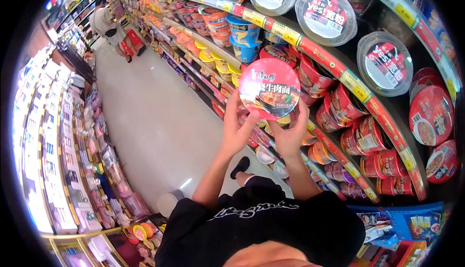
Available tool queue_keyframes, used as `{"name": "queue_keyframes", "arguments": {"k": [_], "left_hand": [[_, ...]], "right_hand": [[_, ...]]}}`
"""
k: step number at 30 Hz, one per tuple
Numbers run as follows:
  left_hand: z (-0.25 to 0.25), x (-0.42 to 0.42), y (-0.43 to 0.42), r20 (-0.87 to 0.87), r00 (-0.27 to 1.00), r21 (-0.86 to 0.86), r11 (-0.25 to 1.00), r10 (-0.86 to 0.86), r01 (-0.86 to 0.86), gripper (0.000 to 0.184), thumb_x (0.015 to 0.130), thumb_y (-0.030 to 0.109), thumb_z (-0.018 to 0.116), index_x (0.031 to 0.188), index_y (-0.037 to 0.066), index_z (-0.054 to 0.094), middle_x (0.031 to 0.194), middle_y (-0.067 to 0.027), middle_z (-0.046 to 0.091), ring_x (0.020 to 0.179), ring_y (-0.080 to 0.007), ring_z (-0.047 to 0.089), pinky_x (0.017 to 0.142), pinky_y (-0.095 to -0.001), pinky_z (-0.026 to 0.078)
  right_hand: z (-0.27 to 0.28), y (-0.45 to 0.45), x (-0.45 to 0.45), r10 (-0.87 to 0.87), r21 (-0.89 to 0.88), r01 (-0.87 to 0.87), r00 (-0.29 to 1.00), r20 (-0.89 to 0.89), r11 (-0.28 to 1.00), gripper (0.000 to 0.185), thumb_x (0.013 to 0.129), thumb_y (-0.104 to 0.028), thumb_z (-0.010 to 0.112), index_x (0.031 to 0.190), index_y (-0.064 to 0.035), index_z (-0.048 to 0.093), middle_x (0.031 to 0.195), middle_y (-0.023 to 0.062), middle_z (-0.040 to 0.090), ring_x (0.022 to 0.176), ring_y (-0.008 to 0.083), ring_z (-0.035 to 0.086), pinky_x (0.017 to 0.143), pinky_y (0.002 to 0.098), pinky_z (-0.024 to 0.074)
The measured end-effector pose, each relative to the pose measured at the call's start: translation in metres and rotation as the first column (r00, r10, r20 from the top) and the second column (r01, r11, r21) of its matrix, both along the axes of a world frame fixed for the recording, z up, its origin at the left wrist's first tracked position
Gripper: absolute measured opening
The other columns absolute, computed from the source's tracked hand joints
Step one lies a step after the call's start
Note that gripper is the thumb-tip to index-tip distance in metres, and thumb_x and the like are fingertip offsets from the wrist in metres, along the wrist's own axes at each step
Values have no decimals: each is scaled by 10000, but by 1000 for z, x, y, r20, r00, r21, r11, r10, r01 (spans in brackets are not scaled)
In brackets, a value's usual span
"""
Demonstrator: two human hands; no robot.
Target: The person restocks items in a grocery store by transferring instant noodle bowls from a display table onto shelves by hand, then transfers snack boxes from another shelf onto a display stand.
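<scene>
Between my two hands is a red instant noodle cup [269, 88], its printed lid facing up toward me. My left hand [237, 127] grips its left side, thumb near the lower edge. On the opposite side my right hand [292, 130] holds it, fingers partly hidden behind the cup. Just past the cup are shelved red noodle cups [314, 77] and stacked blue noodle cups [243, 37]. Yellow-lidded cups [222, 66] sit on the shelf to the left of it.
Clear-lidded noodle bowls [325, 16] stand on the upper shelf, above a price-tag rail [358, 90]. A blue display bin [411, 223] is at lower right. Down the aisle floor [145, 97], a person [109, 22] bends near red baskets. More shelves [63, 146] line the left.
</scene>
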State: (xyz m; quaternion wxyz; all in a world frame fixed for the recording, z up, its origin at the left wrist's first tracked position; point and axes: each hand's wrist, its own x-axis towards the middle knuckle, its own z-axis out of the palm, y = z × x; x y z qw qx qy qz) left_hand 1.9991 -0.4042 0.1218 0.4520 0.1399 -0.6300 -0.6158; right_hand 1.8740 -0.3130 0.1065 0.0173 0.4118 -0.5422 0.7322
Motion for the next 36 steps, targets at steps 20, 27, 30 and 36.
{"name": "queue_keyframes", "arguments": {"k": [20,27,30,36], "left_hand": [[2,-141,-208,3,871,-90,867,-492,490,284,1020,96,631,1276,-1,555,1351,-136,458,1304,-231,502,1113,-368,446],[21,-132,-251,183,721,-173,700,-668,693,479,950,133,720,1376,14,535,1461,-153,460,1377,-262,464,1118,-409,420],[37,-123,-262,247,700,-295,637,-670,713,504,891,111,768,1343,32,561,1423,-168,506,1311,-292,512,1029,-391,459],[133,-91,-256,-384,238,-612,439,-892,658,308,873,244,685,1082,17,671,989,-154,721,879,-267,691,768,-373,532]], "right_hand": [[-19,-164,-58,-646,9,671,717,-261,741,384,803,20,786,1151,-36,633,1248,182,522,1282,432,530,1059,491,452],[-3,-165,-27,-650,295,709,705,-284,641,388,841,-24,760,1203,-18,619,1389,202,580,1338,391,545,1093,457,454],[-9,-161,2,-724,348,789,609,-325,507,407,851,-61,767,1225,-18,612,1413,204,581,1331,394,548,1097,442,450],[-5,-113,76,-877,345,891,396,-273,295,391,861,-97,774,1215,-22,628,1364,190,611,1245,389,598,1043,438,478]]}}
